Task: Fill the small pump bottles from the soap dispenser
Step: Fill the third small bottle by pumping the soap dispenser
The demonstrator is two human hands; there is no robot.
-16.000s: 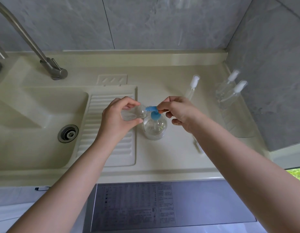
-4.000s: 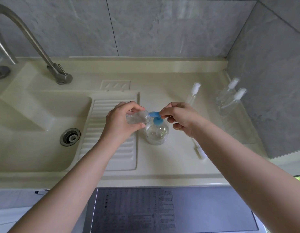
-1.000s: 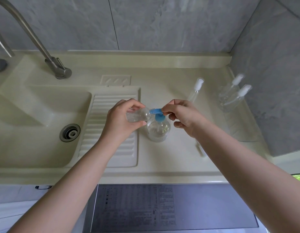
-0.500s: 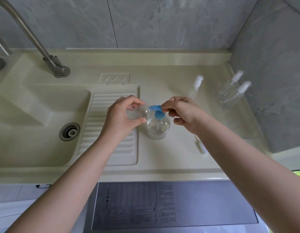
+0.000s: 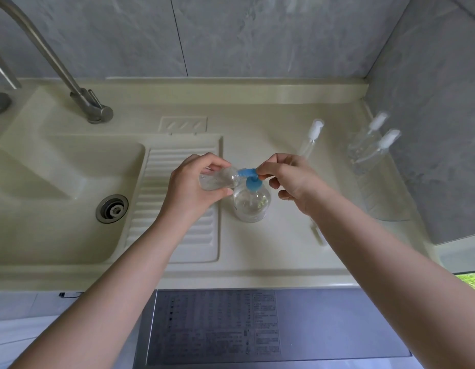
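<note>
The left hand (image 5: 193,186) grips a small clear plastic bottle (image 5: 219,178) tilted sideways, mouth at the blue spout that the right hand (image 5: 290,179) pinches, atop the round clear soap dispenser (image 5: 251,202) just below both grips, three white-capped pump bottles (image 5: 369,150) standing beyond.

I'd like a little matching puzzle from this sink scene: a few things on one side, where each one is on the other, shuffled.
Things:
1. small bottle
2. soap dispenser
3. drain
4. two capped bottles

Places:
A. at the bottom of the basin
B. by the right wall
C. held on its side in the left hand
D. upright on the counter, its blue pump under the right hand

Pairs: 1-C, 2-D, 3-A, 4-B
</note>
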